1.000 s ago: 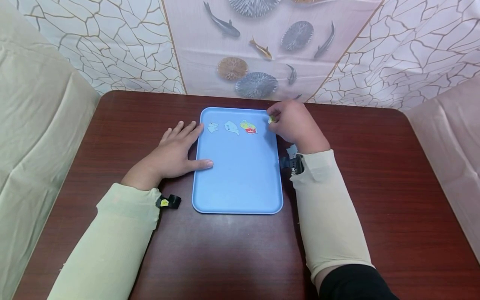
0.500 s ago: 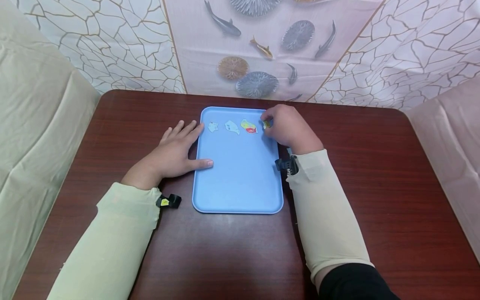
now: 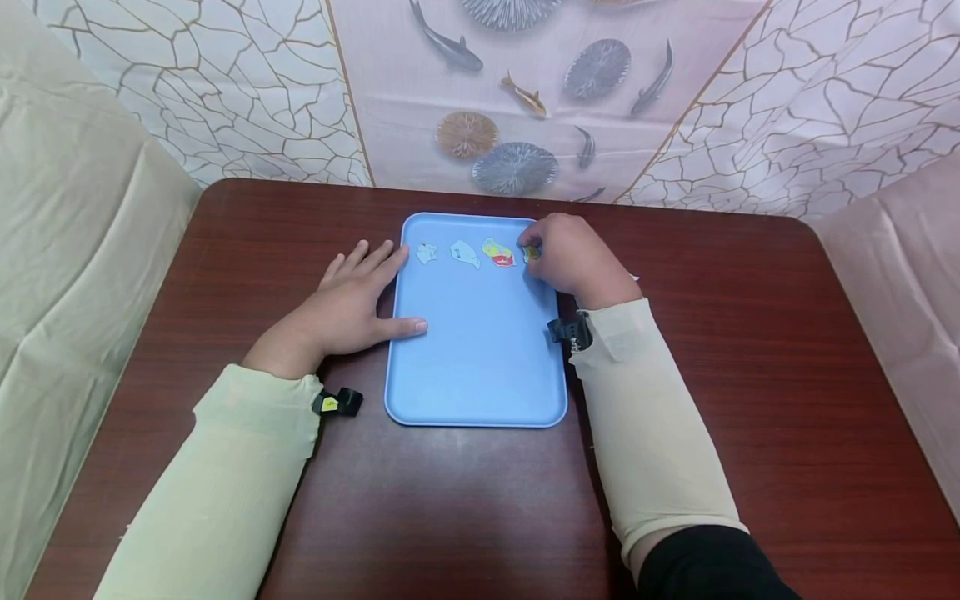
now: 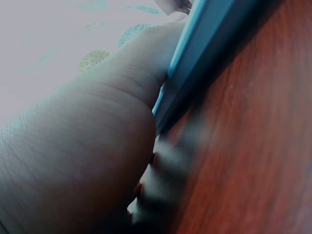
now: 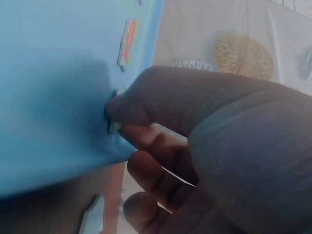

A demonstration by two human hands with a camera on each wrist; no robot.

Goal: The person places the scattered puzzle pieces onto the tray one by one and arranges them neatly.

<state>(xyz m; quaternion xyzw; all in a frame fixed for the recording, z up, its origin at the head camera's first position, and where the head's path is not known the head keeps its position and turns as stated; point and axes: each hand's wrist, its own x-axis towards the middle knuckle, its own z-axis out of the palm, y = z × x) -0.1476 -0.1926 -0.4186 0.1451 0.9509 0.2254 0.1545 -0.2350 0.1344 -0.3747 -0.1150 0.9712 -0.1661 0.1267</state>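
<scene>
My right hand [image 3: 573, 257] is over the top right corner of a light blue tray [image 3: 480, 358]. Its thumb and index finger pinch a small flat yellowish cutout [image 5: 115, 126] against the tray surface, mostly covered by the fingers. In a row to its left lie a pale star-like cutout [image 3: 427, 252], a light blue whale-shaped cutout [image 3: 465, 254] and a yellow-and-red cutout [image 3: 498, 252]. My left hand [image 3: 345, 308] is spread at the tray's left side, fingers straight, with the thumb across the rim.
The tray sits on a dark red-brown wooden table [image 3: 750, 375]. A pale flat piece [image 5: 92, 214] lies on the table beyond the tray's right edge, mostly hidden by my right hand in the head view. A patterned cloth [image 3: 525, 100] hangs behind the table.
My right hand has moved a little left and down, bringing the pinched cutout from the tray's right rim onto the tray beside the yellow-and-red one. The left hand stays still.
</scene>
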